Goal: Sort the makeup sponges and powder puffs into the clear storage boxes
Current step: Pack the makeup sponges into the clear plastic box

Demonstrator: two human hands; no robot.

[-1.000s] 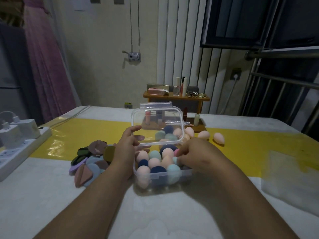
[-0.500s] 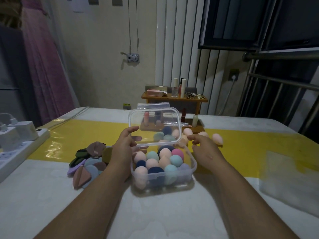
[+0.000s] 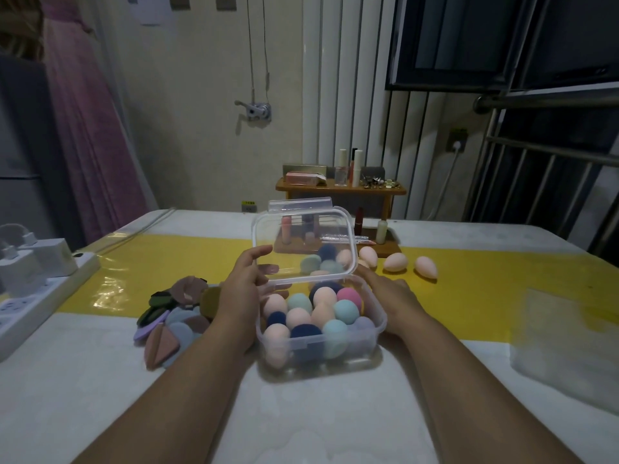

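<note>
Raised clear lid grasped at its left edge by left hand, clear box directly below that grip — packed with egg-shaped sponges, right hand released, fingers straight beside the box's right wall, powder puffs heaped just left of the gripping hand.

Setting: a domestic room, a home rather than a workplace. Indicators: pink curtain at left; small wooden shelf carrying cosmetic bottles; white power strip with chargers plugged in; barred window at right; all around a table under a yellow-and-white covering.
</note>
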